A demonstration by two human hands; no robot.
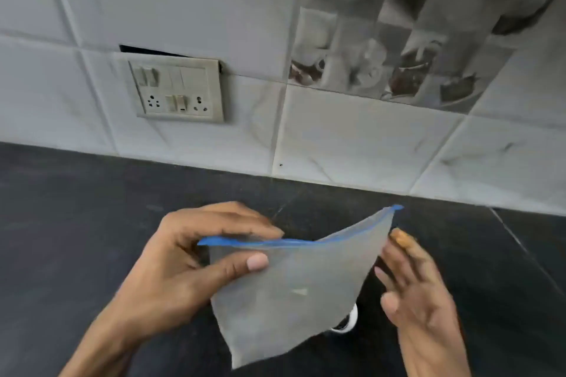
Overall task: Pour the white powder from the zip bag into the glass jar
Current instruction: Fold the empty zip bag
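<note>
Zip bag (pixel 291 294): held above the dark worktop (pixel 92 208), blue seal uppermost, looks flat.
Left hand (pixel 183 266): pinches the bag's seal corner at 9 o'clock, thumb in front.
Right hand (pixel 413 291): fingers spread, at the bag's 3 o'clock edge, gripping nothing.
White rim (pixel 349 323): peeks out beneath the bag, at 5 o'clock.
Wall: tiles, switchboard (pixel 177 90) at 11 o'clock.

Dark stone countertop (pixel 92 208) backed by pale grey tiled wall (pixel 352 138); beige switch-and-socket panel (pixel 177 90) mounted left.
</note>
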